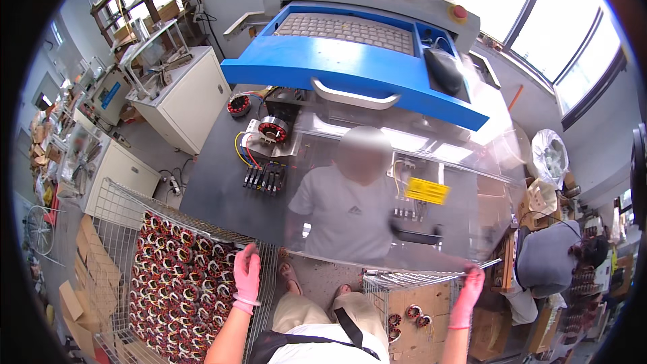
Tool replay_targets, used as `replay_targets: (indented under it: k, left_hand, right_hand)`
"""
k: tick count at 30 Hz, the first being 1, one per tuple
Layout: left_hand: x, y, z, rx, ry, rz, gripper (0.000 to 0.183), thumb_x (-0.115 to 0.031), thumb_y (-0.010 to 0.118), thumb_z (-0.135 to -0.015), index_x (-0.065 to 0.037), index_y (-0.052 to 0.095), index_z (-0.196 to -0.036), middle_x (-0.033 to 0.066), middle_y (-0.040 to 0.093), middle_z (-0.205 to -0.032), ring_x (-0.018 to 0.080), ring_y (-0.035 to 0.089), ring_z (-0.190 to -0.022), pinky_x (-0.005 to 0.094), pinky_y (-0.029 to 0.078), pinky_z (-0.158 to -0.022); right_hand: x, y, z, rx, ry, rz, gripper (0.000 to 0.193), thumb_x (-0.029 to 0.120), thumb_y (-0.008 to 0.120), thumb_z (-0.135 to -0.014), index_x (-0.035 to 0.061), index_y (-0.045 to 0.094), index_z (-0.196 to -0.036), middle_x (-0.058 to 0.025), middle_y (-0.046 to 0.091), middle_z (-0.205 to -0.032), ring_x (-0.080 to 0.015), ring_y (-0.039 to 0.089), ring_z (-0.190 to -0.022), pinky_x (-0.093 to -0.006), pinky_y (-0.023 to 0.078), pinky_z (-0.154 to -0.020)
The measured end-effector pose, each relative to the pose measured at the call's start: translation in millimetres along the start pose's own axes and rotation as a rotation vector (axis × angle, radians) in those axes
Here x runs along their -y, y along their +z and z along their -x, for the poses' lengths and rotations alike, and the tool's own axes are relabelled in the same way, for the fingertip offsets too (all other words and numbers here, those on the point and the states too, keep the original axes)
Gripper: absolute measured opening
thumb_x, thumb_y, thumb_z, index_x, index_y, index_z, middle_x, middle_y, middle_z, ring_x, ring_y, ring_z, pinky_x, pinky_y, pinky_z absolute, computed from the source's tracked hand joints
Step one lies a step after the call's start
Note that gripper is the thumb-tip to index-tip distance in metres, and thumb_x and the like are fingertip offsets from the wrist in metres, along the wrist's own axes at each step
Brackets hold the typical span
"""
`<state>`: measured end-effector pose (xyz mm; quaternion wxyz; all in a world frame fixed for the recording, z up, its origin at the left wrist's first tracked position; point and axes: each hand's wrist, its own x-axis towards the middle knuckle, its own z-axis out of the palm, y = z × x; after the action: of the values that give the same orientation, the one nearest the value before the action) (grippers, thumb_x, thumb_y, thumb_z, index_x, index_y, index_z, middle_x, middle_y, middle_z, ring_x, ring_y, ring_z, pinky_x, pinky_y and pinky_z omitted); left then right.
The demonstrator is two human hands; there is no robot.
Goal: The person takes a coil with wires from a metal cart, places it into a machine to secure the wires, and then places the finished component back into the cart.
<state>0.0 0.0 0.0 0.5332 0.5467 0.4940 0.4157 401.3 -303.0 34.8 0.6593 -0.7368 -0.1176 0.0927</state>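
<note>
My left hand [247,275], in a pink glove, is open with nothing seen in it. Its fingers point up beside the rim of a wire basket [202,230] full of wound motor stators [178,283]. At the right, my right hand [467,294], also gloved in pink, has its fingers bent together at the lower edge of a clear machine cover [330,239]. The cover is slightly blurred, reflects a person and bears a black handle [416,234]. On the uncovered left side of the bench, a stator [273,130] sits on a fixture by several wired black clips [264,178].
Above the cover, a blue drawer [323,61] holds a keyboard [347,30] and a black mouse [443,71]. Another stator [238,106] lies at the back left. A second wire basket [431,276] with cardboard and a few stators stands right. A co-worker [549,256] sits bent over farther right.
</note>
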Motion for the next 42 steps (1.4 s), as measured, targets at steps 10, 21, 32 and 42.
replay_targets:
  k: [10,21,32,42]
  left_hand:
    - [-26.7,53.5,90.8,0.739,0.044,-0.731,0.051,-0.037,0.056,-0.091,0.001,0.056,-0.125,0.0202,0.057,-0.121,0.0345,0.056,-0.113,0.0372,0.044,-0.099]
    - [-6.0,161.9,83.0,0.797,0.434,-0.62,0.058,-0.031,0.061,-0.086,-0.002,0.047,-0.133,0.0192,0.048,-0.135,0.0358,0.042,-0.129,0.0459,0.031,-0.109]
    - [-14.5,323.5,18.4,0.69,0.774,-0.744,0.065,-0.038,0.051,-0.09,-0.004,0.036,-0.143,0.0167,0.033,-0.15,0.0334,0.026,-0.141,0.0442,0.018,-0.118]
    - [-2.1,330.8,14.7,0.737,0.83,-0.839,0.058,-0.033,0.049,-0.093,-0.004,0.039,-0.142,0.0151,0.033,-0.151,0.033,0.031,-0.139,0.0451,0.018,-0.118]
  right_hand:
    - [66.1,137.9,42.7,0.791,-0.248,0.281,0.016,0.018,0.068,-0.081,0.0028,0.068,-0.086,-0.0112,0.063,-0.081,-0.0294,0.059,-0.085,-0.0387,0.047,-0.076]
    - [74.5,218.2,71.3,1.003,-0.282,0.264,0.026,0.031,0.062,-0.088,0.0075,0.068,-0.096,-0.0103,0.062,-0.089,-0.031,0.064,-0.081,-0.0396,0.05,-0.071]
    - [38.8,175.5,-88.1,0.505,-0.642,0.573,0.056,0.02,0.064,-0.084,-0.0015,0.045,-0.132,-0.0229,0.056,-0.122,-0.0379,0.052,-0.115,-0.0447,0.041,-0.098]
    - [45.1,189.2,-204.2,0.569,-0.464,0.229,0.035,0.016,0.058,-0.091,0.0044,0.057,-0.124,-0.0115,0.062,-0.118,-0.0245,0.06,-0.106,-0.0376,0.045,-0.094]
